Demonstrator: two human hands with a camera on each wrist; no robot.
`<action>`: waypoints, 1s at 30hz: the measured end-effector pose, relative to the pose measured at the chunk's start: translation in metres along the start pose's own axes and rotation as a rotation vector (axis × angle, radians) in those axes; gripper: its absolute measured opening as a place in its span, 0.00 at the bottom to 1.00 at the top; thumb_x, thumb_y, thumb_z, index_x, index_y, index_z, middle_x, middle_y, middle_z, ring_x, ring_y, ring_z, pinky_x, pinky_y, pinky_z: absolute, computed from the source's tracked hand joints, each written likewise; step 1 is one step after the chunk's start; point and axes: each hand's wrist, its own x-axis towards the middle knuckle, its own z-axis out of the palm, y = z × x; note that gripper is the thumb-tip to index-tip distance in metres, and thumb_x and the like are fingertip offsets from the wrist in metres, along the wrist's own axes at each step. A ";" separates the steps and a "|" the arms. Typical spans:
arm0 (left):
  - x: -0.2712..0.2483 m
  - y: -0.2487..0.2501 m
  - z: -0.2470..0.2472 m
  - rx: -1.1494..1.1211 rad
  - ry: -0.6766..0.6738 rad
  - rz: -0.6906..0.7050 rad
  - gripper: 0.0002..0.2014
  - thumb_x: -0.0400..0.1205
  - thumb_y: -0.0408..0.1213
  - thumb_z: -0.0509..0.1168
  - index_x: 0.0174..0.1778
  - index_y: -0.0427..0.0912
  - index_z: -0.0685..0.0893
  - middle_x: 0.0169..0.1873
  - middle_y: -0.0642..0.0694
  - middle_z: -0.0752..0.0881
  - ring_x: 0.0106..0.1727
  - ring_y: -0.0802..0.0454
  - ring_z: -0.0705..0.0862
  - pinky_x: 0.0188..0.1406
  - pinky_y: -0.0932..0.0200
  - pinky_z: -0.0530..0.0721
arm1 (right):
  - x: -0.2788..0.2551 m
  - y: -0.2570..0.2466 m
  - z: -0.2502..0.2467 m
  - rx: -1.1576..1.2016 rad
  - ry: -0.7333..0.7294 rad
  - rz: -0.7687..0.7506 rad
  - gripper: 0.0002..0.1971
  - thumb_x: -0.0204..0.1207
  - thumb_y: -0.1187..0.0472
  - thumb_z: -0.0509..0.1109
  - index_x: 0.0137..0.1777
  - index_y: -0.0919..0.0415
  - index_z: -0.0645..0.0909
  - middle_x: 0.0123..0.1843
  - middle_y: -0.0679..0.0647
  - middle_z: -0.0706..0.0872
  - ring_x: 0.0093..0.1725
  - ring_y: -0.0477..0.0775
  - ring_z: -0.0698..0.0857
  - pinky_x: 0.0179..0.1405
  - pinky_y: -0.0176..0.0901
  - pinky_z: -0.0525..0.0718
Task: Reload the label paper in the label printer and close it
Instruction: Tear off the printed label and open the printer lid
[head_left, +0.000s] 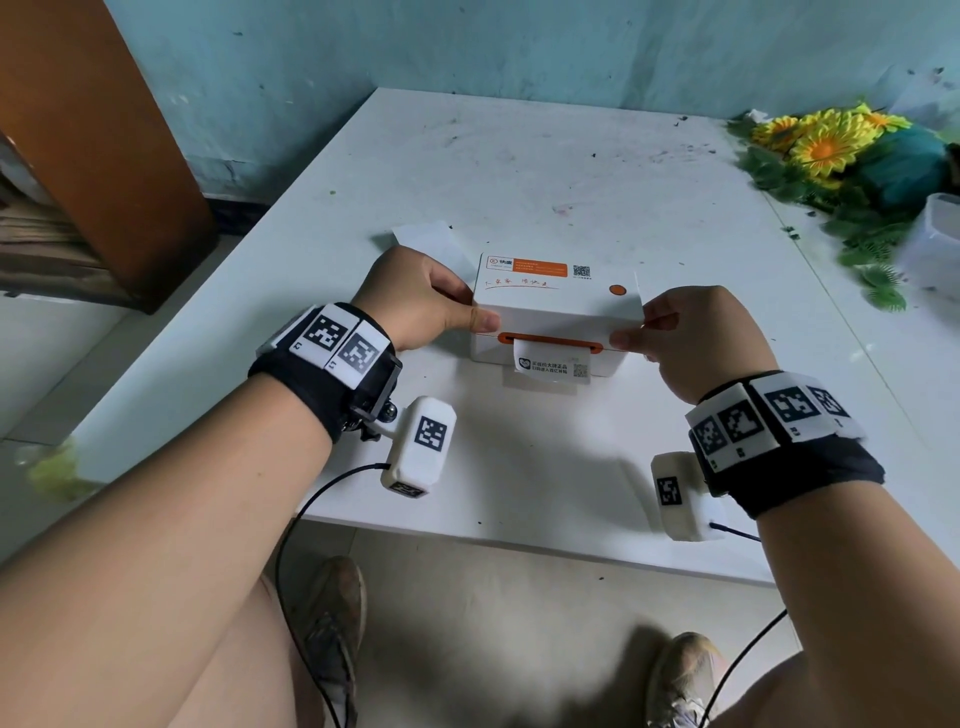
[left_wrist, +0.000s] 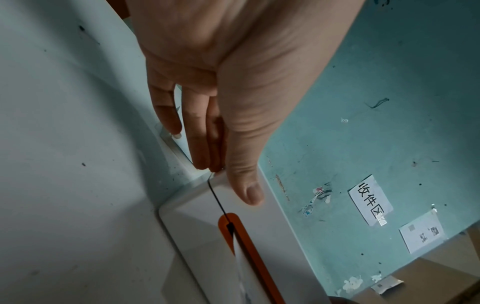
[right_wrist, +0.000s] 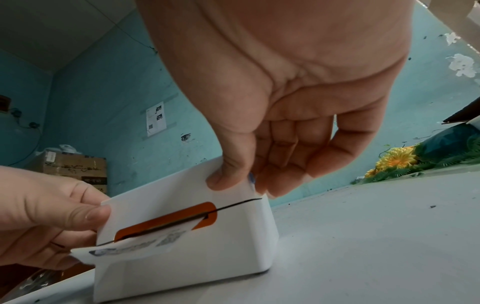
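A white label printer (head_left: 556, 306) with an orange outlet slot (head_left: 550, 340) stands on the white table (head_left: 519, 171). Its lid is down, and only a thin dark seam shows in the wrist views. A printed label strip (head_left: 553, 366) hangs out of the slot. My left hand (head_left: 462, 304) holds the lid's left end, thumb on the front edge and fingers along the side. My right hand (head_left: 639, 327) grips the right end the same way. The left wrist view shows the left hand (left_wrist: 228, 174), printer (left_wrist: 197, 226) and strip (left_wrist: 240, 267). The right wrist view shows the right hand (right_wrist: 249, 183), printer (right_wrist: 194, 257) and strip (right_wrist: 135, 246).
A loose piece of white paper (head_left: 423, 236) lies just behind my left hand. Artificial sunflowers (head_left: 826, 145) and a clear plastic tub (head_left: 935, 239) crowd the table's right side. A brown wooden board (head_left: 93, 130) leans at the left. The table's front edge runs below my wrists.
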 end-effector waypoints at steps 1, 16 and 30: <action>0.001 0.000 0.000 -0.007 0.002 -0.003 0.12 0.63 0.42 0.92 0.35 0.51 0.95 0.39 0.53 0.97 0.53 0.49 0.95 0.67 0.45 0.90 | 0.000 0.000 0.000 -0.001 0.001 -0.004 0.10 0.78 0.50 0.86 0.49 0.52 0.89 0.45 0.55 0.93 0.49 0.65 0.92 0.46 0.51 0.84; -0.001 0.002 0.004 -0.203 -0.022 -0.089 0.12 0.69 0.29 0.88 0.40 0.41 0.91 0.46 0.40 0.96 0.55 0.40 0.96 0.58 0.43 0.95 | -0.004 -0.002 0.004 0.093 0.010 0.010 0.18 0.79 0.52 0.85 0.60 0.63 0.89 0.57 0.56 0.90 0.55 0.60 0.87 0.49 0.47 0.79; -0.001 -0.001 0.006 -0.278 -0.043 -0.155 0.15 0.71 0.28 0.86 0.47 0.39 0.88 0.56 0.34 0.94 0.58 0.41 0.95 0.61 0.44 0.94 | -0.010 0.000 0.009 0.285 -0.024 0.064 0.14 0.79 0.58 0.86 0.46 0.55 0.80 0.48 0.59 0.95 0.50 0.65 0.98 0.61 0.71 0.95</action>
